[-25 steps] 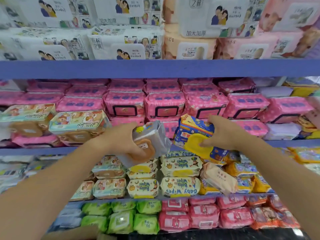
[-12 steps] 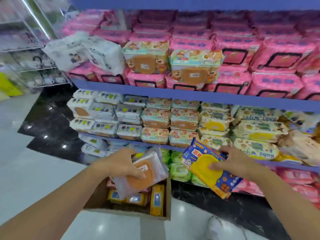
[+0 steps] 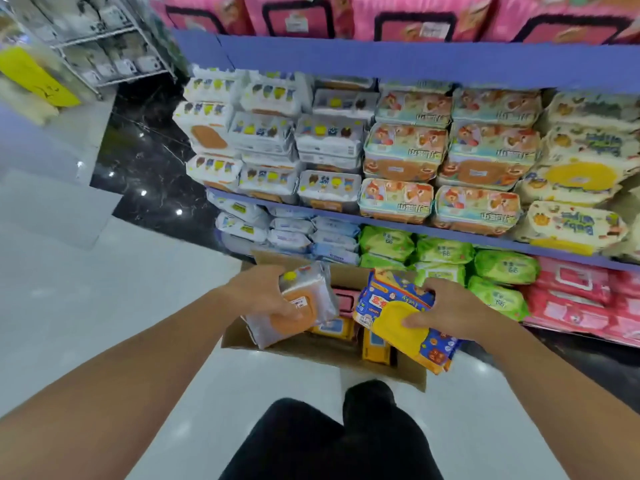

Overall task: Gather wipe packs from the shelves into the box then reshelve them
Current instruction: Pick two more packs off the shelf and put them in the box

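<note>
The person's left grip (image 3: 266,296) was curled round a silver wipe pack (image 3: 313,284) with an orange lid, thumb across the lid and fingers behind, holding it tilted over the near-left part of the cardboard box (image 3: 410,374). The right grip (image 3: 446,310) pinched a blue wipe pack (image 3: 384,301) with a yellow lid, thumb pressed on the lid and fingers wrapped over its far edge. That pack hung slanted above the right side of the box, its near end past the box wall.

The box stood open on the pale floor (image 3: 104,306), just in front of the lowest shelf. Inside it lay yellow packs (image 3: 332,329) near the middle and a pink pack (image 3: 341,299) farther back, between the two held packs.

Behind the box the blue shelves (image 3: 381,60) were stacked with wipes: white packs (image 3: 325,133) on the left, green packs (image 3: 446,251) low in the middle, red-pink packs (image 3: 571,299) low on the right. The person's dark trousers (image 3: 329,438) showed at the near edge. A wire rack (image 3: 114,39) stood far left.
</note>
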The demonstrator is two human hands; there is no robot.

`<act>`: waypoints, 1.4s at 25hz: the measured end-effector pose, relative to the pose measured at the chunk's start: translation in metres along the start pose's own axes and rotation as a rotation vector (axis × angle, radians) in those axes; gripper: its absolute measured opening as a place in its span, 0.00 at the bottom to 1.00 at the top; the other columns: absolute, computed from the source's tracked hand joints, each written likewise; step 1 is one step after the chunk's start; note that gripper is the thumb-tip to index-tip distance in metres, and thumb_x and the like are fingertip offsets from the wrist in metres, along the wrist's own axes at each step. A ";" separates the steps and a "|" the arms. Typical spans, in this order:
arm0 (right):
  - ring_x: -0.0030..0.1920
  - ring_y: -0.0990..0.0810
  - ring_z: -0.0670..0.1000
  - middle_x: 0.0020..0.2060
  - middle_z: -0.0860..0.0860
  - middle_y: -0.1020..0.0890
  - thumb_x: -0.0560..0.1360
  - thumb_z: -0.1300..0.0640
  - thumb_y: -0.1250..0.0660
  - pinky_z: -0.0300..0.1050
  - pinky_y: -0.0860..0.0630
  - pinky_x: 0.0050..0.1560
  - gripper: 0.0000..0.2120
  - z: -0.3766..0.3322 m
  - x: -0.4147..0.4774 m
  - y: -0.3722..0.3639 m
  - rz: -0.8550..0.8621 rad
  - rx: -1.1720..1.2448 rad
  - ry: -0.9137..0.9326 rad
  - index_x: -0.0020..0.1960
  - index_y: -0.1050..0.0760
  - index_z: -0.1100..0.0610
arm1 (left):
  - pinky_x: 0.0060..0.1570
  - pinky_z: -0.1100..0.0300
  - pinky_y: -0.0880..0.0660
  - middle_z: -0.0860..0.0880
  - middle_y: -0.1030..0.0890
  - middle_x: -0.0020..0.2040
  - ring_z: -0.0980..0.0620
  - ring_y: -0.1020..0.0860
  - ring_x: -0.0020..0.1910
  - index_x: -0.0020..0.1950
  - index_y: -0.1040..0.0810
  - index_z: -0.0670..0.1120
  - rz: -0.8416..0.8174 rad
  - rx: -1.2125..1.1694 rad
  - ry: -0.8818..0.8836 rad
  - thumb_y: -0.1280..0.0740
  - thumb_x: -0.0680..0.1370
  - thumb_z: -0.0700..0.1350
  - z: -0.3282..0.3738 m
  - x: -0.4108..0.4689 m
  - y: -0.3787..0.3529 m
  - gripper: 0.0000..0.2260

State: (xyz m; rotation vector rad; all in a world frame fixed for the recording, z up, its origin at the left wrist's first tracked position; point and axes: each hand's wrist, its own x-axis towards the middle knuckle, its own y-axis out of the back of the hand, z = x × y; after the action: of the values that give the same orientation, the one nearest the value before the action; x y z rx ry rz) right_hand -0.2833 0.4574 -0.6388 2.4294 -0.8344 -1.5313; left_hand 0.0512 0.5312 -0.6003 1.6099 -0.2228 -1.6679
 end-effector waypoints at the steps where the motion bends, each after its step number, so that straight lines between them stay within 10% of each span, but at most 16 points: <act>1: 0.51 0.18 0.49 0.59 0.50 0.21 0.63 0.39 0.20 0.42 0.22 0.44 0.38 -0.002 0.018 -0.013 -0.003 -0.032 -0.003 0.65 0.30 0.52 | 0.48 0.57 0.23 0.59 0.23 0.49 0.56 0.23 0.48 0.58 0.27 0.58 -0.018 0.028 0.012 0.24 0.61 0.69 -0.013 0.016 -0.007 0.31; 10: 0.74 0.35 0.52 0.77 0.50 0.38 0.64 0.38 0.22 0.47 0.34 0.71 0.51 0.011 0.215 -0.183 -0.108 -0.145 -0.097 0.79 0.41 0.52 | 0.52 0.53 0.20 0.57 0.21 0.52 0.53 0.20 0.50 0.58 0.27 0.61 -0.230 0.044 -0.040 0.23 0.55 0.64 -0.162 0.210 -0.124 0.33; 21: 0.68 0.27 0.53 0.71 0.49 0.28 0.66 0.40 0.22 0.46 0.28 0.62 0.44 0.073 0.403 -0.343 -0.111 -0.186 -0.178 0.76 0.35 0.50 | 0.66 0.51 0.27 0.51 0.28 0.71 0.48 0.27 0.68 0.74 0.30 0.55 -0.345 0.249 -0.179 0.26 0.69 0.65 -0.243 0.400 -0.301 0.36; 26: 0.65 0.26 0.55 0.63 0.51 0.25 0.68 0.39 0.24 0.51 0.26 0.60 0.32 0.106 0.395 -0.377 0.360 -0.078 -0.207 0.66 0.27 0.53 | 0.60 0.52 0.25 0.49 0.18 0.63 0.45 0.21 0.63 0.67 0.21 0.52 0.103 0.171 -0.288 0.39 0.79 0.57 -0.254 0.405 -0.319 0.20; 30: 0.68 0.31 0.66 0.69 0.62 0.33 0.71 0.40 0.27 0.57 0.30 0.65 0.44 0.114 0.386 -0.405 0.380 0.230 -0.586 0.74 0.41 0.63 | 0.61 0.49 0.29 0.48 0.24 0.66 0.45 0.27 0.66 0.69 0.28 0.49 0.295 0.234 0.013 0.37 0.81 0.56 -0.231 0.384 -0.348 0.19; 35: 0.68 0.28 0.62 0.71 0.59 0.29 0.68 0.35 0.26 0.54 0.28 0.61 0.49 0.109 0.407 -0.409 0.388 0.627 -0.788 0.77 0.43 0.59 | 0.64 0.44 0.30 0.39 0.39 0.73 0.36 0.33 0.70 0.75 0.43 0.39 0.343 -0.395 0.644 0.29 0.75 0.61 -0.203 0.377 -0.368 0.40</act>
State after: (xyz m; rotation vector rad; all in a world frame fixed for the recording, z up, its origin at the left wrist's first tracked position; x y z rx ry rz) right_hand -0.0934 0.6014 -1.1753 1.7000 -2.0375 -2.3100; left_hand 0.1300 0.6187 -1.1528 1.6011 0.1458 -0.8143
